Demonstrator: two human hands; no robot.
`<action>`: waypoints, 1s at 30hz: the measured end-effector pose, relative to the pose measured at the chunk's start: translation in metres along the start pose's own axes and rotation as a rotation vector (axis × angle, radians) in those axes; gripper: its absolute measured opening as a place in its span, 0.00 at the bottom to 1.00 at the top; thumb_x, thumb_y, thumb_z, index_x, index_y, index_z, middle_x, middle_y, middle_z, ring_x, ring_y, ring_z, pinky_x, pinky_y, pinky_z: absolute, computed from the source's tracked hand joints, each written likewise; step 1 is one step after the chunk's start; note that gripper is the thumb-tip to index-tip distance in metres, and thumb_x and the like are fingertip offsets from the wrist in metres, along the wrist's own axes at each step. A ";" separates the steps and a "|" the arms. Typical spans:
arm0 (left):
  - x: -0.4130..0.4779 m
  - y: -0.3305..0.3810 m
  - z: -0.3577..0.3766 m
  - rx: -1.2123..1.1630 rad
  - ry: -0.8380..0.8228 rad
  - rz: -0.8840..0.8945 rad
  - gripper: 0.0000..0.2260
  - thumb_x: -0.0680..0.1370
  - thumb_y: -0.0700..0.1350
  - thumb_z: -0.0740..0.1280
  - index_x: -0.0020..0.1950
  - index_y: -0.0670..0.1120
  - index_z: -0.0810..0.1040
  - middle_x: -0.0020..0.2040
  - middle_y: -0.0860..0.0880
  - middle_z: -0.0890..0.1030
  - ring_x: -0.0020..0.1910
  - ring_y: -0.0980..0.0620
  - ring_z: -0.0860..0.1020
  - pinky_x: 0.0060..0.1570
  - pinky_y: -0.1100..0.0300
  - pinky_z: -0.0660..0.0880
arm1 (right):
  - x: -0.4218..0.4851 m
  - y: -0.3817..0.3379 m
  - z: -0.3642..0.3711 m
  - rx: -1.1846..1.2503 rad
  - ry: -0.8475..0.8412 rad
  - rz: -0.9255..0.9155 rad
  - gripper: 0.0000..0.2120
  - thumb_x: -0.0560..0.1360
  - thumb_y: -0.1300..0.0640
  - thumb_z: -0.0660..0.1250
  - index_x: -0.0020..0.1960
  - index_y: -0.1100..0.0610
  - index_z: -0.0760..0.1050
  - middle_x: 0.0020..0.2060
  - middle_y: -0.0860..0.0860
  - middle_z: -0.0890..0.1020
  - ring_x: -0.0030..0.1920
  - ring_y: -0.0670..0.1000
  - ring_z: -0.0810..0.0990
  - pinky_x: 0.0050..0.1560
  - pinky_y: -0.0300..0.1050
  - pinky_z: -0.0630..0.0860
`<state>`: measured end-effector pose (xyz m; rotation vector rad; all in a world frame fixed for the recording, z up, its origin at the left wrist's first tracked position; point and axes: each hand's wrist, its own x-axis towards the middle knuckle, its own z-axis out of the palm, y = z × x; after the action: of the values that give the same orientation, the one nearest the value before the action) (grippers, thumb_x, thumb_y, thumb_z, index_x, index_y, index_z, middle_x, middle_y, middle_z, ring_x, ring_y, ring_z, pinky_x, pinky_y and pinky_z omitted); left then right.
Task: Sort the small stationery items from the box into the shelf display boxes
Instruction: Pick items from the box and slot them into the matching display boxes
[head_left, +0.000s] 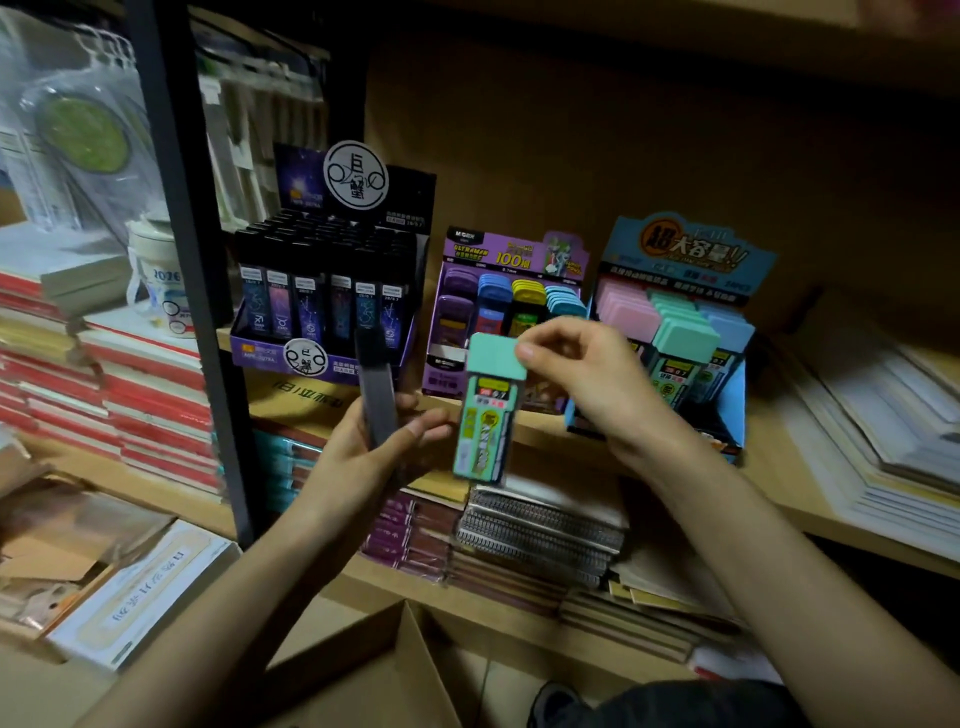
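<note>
— Where's the mint lead case (488, 410)?
— Before the shelf, near the blue display box (691, 249) of matching ones. My right hand (587, 379) grip pinches its cap; my left hand (374, 441) grip clasps a dark lead case (376, 395), probably for the constellation display box (249, 353), far left.

Mint-green lead case (485, 415): upright, label facing out, pinched at its cap by the right hand (592, 379). Slim dark case (375, 384): nearly upright, gripped low by the left hand (363, 452). On the shelf (779, 467), side by side: black-and-purple display box (260, 348) packed with dark cases, purple display box (514, 254) of coloured cases, blue display box (691, 249) with pink, mint and blue ones. Open cardboard box (363, 660) below.
</note>
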<state>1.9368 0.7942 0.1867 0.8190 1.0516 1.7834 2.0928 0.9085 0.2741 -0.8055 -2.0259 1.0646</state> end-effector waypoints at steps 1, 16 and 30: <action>0.000 -0.002 0.001 0.015 0.005 -0.003 0.10 0.74 0.38 0.64 0.54 0.45 0.72 0.47 0.46 0.85 0.45 0.51 0.84 0.39 0.60 0.81 | -0.002 0.001 -0.013 -0.023 0.055 -0.031 0.05 0.75 0.61 0.67 0.43 0.53 0.77 0.39 0.49 0.80 0.40 0.45 0.77 0.38 0.35 0.73; -0.003 -0.028 0.031 0.172 -0.003 -0.049 0.14 0.80 0.56 0.55 0.52 0.47 0.73 0.33 0.52 0.77 0.26 0.57 0.68 0.29 0.63 0.65 | -0.016 0.049 -0.128 -0.251 0.425 -0.224 0.06 0.76 0.62 0.66 0.52 0.55 0.77 0.48 0.50 0.80 0.52 0.50 0.78 0.53 0.45 0.76; 0.001 -0.036 0.026 0.156 -0.047 -0.078 0.07 0.72 0.51 0.65 0.47 0.53 0.79 0.38 0.53 0.80 0.35 0.55 0.79 0.34 0.60 0.73 | -0.016 0.057 -0.138 -0.228 0.434 -0.206 0.07 0.75 0.61 0.67 0.51 0.52 0.78 0.44 0.44 0.81 0.45 0.35 0.78 0.46 0.30 0.74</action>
<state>1.9710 0.8128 0.1657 0.8976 1.1864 1.6248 2.2242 0.9815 0.2774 -0.8373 -1.8221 0.4958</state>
